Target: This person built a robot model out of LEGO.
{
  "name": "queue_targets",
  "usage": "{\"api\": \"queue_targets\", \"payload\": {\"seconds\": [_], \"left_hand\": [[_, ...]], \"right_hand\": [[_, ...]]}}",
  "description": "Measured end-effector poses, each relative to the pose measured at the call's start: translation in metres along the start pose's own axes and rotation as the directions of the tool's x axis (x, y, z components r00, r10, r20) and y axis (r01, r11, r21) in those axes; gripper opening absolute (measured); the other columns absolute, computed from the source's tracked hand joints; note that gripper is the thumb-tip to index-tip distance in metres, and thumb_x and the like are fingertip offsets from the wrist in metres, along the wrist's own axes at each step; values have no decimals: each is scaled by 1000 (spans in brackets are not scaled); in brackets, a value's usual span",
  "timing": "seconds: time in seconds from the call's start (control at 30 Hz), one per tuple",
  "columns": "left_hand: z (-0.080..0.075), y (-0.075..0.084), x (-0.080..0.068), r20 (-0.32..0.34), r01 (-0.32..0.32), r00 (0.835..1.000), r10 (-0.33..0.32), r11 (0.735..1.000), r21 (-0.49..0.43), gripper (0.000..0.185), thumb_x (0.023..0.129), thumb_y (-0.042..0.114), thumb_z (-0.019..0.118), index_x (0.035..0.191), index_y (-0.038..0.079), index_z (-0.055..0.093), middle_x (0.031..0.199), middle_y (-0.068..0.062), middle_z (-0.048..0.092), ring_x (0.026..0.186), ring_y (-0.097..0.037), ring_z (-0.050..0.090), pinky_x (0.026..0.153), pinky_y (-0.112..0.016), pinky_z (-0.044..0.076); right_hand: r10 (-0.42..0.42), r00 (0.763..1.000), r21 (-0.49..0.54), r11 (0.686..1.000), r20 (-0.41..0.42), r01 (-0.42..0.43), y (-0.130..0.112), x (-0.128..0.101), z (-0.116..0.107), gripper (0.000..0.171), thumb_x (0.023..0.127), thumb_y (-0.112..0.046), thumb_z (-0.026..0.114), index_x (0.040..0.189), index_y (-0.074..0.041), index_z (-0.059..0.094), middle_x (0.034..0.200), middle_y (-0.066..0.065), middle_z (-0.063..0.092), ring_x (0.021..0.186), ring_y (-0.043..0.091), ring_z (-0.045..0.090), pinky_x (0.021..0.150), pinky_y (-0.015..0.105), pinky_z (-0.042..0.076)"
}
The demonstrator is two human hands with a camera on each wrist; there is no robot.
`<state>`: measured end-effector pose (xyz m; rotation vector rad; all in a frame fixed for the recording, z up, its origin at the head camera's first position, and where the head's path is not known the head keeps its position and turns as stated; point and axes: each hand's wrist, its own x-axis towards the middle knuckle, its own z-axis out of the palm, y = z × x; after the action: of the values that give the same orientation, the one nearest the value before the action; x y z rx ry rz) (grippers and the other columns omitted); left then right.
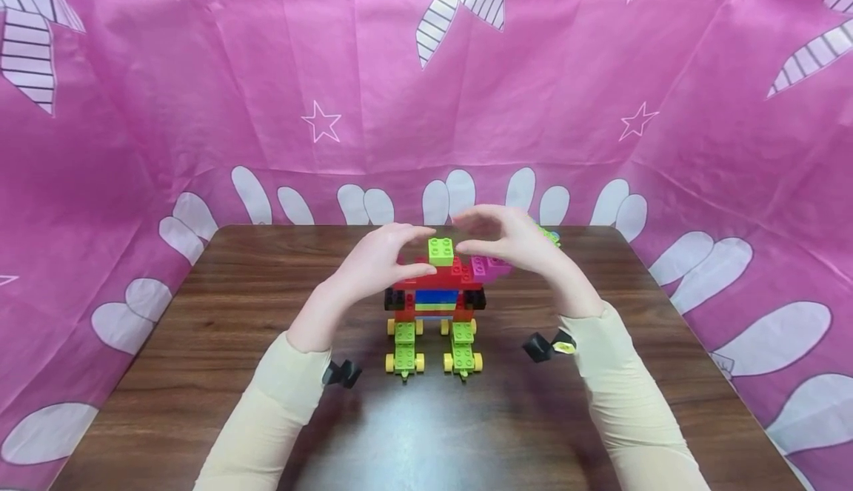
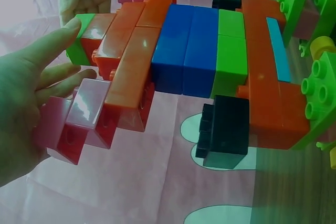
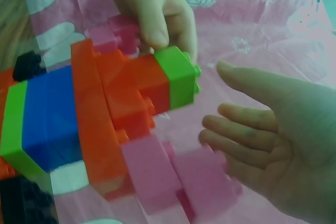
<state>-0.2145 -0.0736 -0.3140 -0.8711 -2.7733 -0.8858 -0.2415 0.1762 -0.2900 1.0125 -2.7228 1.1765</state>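
A toy-brick figure stands upright on the table. A lime-green brick (image 1: pixel 440 252) tops it, above red bricks (image 1: pixel 440 278) and a blue brick (image 1: pixel 436 298). Black bricks (image 2: pixel 226 132) stick out at its sides, and its feet are lime-green wheeled bases (image 1: pixel 404 346) with yellow wheels. My left hand (image 1: pixel 383 258) curves loosely beside the top brick, its thumb close to that brick; whether they touch I cannot tell. Pink bricks (image 2: pixel 92 111) step outward near its palm. On the other side my right hand (image 3: pixel 262 140) is spread, apart from the top brick, above more pink bricks (image 3: pixel 152 174).
A brown wooden table (image 1: pixel 266 313) carries the figure near its middle. Behind my right hand, a small lime-green piece (image 1: pixel 549 235) shows partly. Pink cloth (image 1: pixel 400 106) with bows and stars hangs around the back and sides. Black straps (image 1: pixel 341 374) hang at both wrists.
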Motion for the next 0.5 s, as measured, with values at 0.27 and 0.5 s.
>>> {"api": "queue_targets", "payload": {"seconds": [0.27, 0.5], "left_hand": [[4, -4, -2, -44, -9, 999, 9, 1000, 11, 53, 83, 37, 77, 129, 13, 63, 121, -4, 68, 111, -21, 63, 98, -41, 51], [7, -6, -2, -53, -18, 998, 19, 1000, 15, 49, 86, 38, 74, 127, 13, 64, 118, -4, 69, 109, -21, 64, 97, -42, 51]], "right_hand": [[74, 980, 9, 997, -182, -74, 24, -4, -19, 43, 87, -25, 74, 126, -8, 64, 124, 11, 67, 117, 29, 61, 101, 49, 48], [71, 927, -25, 996, -369, -86, 70, -4, -33, 36, 88, -19, 73, 121, -4, 68, 117, 17, 70, 95, 6, 64, 87, 23, 53]]}}
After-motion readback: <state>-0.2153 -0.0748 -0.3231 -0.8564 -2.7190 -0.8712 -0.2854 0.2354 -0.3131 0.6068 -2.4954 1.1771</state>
